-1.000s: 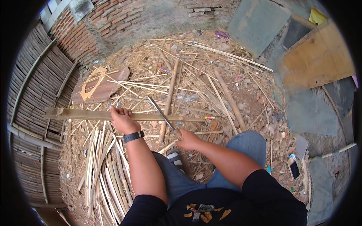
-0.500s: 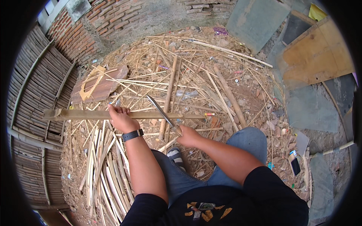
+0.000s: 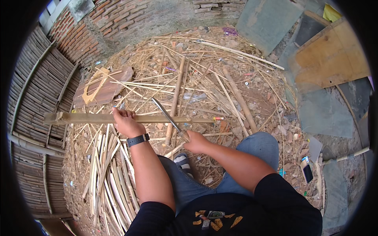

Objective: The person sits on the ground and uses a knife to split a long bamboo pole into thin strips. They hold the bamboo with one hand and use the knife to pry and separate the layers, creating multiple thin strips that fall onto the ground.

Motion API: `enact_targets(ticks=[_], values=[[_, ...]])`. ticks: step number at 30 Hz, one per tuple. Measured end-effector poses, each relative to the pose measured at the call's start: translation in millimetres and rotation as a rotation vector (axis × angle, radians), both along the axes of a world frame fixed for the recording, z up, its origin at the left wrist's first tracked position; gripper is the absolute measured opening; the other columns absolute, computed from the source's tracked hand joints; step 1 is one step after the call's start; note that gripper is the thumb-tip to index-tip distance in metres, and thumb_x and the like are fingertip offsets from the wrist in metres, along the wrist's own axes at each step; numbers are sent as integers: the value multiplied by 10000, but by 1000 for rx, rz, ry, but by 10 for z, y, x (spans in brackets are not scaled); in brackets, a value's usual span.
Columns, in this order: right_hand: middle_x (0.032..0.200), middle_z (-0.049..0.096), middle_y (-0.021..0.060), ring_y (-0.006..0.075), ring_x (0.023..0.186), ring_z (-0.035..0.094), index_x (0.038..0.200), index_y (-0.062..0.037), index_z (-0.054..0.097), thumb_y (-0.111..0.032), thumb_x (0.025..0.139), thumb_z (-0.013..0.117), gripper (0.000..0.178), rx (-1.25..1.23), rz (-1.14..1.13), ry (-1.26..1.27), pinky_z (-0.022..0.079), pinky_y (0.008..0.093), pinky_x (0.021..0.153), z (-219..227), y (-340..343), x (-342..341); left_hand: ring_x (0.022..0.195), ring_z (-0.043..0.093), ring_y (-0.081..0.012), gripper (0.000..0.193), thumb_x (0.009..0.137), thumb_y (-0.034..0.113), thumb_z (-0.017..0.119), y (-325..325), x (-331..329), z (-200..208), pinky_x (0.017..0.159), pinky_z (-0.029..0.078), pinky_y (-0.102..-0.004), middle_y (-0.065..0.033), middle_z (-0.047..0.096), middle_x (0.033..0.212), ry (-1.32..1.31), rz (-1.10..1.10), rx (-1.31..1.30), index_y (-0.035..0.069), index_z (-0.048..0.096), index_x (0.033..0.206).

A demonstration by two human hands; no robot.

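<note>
My left hand [image 3: 128, 122], with a dark watch on its wrist, is closed round a long split bamboo piece [image 3: 86, 118] that lies level across the view. A swollen joint shows close to the bamboo's left end. In my right hand [image 3: 194, 141] is the wooden handle of a long-bladed knife [image 3: 165, 113]. Its blade slants up and left, crossing over the bamboo to the right of my left hand. Whether the blade touches the bamboo I cannot tell.
A heap of split bamboo strips [image 3: 114, 185] lies by my left leg. Bamboo poles [image 3: 236, 96] and straw litter the ground ahead. A brown board [image 3: 104, 88] lies at left, a phone [image 3: 306, 170] at right. Bamboo fencing [image 3: 33, 98], a brick wall [image 3: 130, 23] and leaning sheets [image 3: 330, 59] stand around.
Almost nothing differs. The knife blade and the bamboo piece sit very slightly further left and up, with both hands keeping their grip.
</note>
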State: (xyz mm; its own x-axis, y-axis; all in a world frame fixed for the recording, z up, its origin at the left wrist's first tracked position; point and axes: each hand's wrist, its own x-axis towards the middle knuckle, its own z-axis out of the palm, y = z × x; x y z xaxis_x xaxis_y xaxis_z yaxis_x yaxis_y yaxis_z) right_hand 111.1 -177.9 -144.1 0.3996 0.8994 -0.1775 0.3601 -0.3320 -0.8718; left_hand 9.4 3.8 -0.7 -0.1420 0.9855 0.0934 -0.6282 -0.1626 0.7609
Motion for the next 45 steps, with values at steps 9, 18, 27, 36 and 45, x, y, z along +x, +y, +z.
enact_targets(ticks=[9,18,27,36,45], values=[[899,643,238,389,877,641,1047,12,545,-203,744,686,398,2,32,-22,497,438,779,-48,19,28,524,324,-90,345,977,309,570,28,-8,-12,509,307,-258,31,352,584,2,7,-21,147,418,713],[957,652,247,398,937,640,1099,3,555,-223,744,691,443,-58,53,-3,501,454,807,-23,20,44,528,319,-90,344,979,308,558,21,2,-5,507,302,-256,31,349,587,4,8,-16,149,413,711],[986,651,274,413,966,640,1125,33,534,-242,755,694,489,-48,22,-49,506,460,837,-203,27,68,523,313,-89,360,981,300,557,23,11,-26,501,294,-258,32,343,583,-6,-10,12,148,399,695],[1009,649,292,424,987,636,1144,54,524,-261,761,693,523,-93,10,-40,498,461,876,-275,30,97,540,305,-104,365,986,310,543,48,-9,-43,552,334,-281,30,312,593,26,-9,-8,149,390,696],[1004,649,283,420,978,638,1148,52,520,-269,759,697,535,-85,8,-43,498,461,862,-269,26,104,555,307,-110,353,987,308,540,13,2,-13,551,328,-287,24,314,618,18,-9,-12,141,394,713]])
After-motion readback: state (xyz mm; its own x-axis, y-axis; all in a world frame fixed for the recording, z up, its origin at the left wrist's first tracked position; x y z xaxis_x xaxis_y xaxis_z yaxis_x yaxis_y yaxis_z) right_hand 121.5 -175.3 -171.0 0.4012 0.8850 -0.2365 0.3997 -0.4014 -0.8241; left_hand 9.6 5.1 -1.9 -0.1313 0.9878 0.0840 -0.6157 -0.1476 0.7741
